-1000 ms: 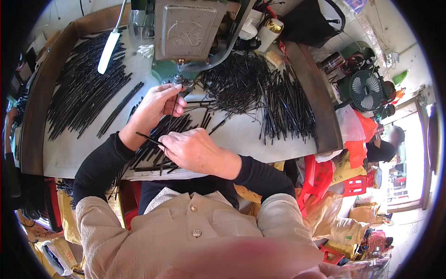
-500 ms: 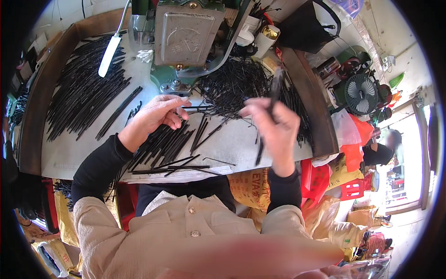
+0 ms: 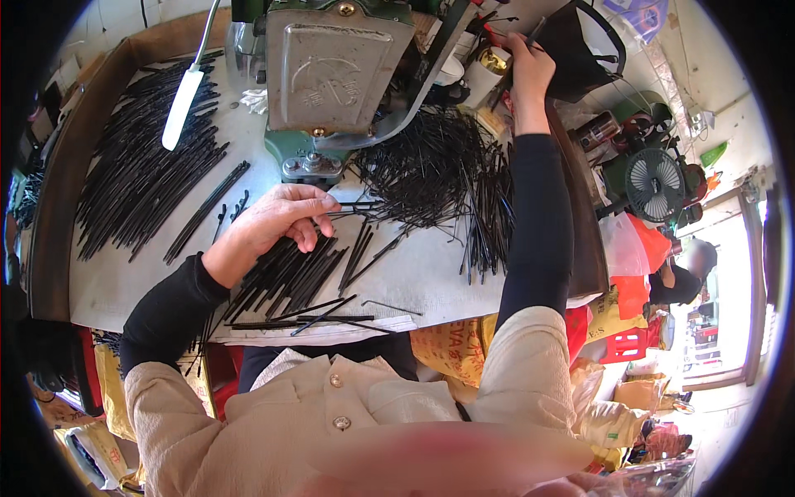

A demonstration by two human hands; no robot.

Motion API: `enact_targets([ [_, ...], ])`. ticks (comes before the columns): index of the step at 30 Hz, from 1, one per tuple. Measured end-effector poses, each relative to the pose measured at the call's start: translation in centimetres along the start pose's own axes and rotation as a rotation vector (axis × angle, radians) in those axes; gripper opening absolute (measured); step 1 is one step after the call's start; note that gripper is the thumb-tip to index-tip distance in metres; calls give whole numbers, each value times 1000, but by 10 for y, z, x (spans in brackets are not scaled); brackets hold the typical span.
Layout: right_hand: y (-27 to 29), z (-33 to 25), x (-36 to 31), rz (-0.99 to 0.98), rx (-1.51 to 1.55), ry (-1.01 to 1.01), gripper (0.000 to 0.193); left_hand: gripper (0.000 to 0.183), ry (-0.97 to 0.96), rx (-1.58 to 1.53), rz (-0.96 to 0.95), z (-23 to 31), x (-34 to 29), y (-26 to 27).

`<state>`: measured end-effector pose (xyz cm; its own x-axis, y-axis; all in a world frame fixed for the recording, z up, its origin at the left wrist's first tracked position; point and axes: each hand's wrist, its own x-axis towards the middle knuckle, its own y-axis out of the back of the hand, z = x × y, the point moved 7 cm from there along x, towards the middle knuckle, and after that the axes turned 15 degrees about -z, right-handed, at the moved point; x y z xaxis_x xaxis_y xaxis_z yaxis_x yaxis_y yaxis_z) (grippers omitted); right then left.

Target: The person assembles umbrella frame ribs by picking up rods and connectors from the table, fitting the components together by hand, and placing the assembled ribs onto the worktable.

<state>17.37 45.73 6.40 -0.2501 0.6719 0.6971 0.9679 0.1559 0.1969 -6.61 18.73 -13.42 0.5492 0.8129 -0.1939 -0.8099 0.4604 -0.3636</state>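
My left hand is above the table in front of the green machine, thumb and fingertips pinched on a thin black rod that points right. Just below it lies a bundle of black rods, with a few loose rods at the table's front edge. My right arm is stretched to the far right corner. There my right hand is closed round a dark, stick-like tool, beside a white cylinder with a gold top and a black bag. The tool's exact kind cannot be made out.
Many black rods lie in rows at the left, and a tangled heap of thin black pieces sits right of the machine. A white lamp hangs over the left. Wooden boards edge the table. A fan stands right.
My right hand has moved away from above the front right of the table to the far right corner, taking the stick-like tool along. My left hand has stayed nearly in place.
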Motion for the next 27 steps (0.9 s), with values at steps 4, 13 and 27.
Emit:
enact_targets([
  [4, -17, 25, 25, -22, -206, -139, 23, 27, 13, 4, 89, -2, -9, -3],
  [13, -51, 115, 79, -328, -1983, 345, 8, 31, 31, 51, 41, -9, -7, 2],
  [27, -58, 6, -157, -462, 89, -680, 37, 22, -74, 105, 176, 27, -20, 37],
])
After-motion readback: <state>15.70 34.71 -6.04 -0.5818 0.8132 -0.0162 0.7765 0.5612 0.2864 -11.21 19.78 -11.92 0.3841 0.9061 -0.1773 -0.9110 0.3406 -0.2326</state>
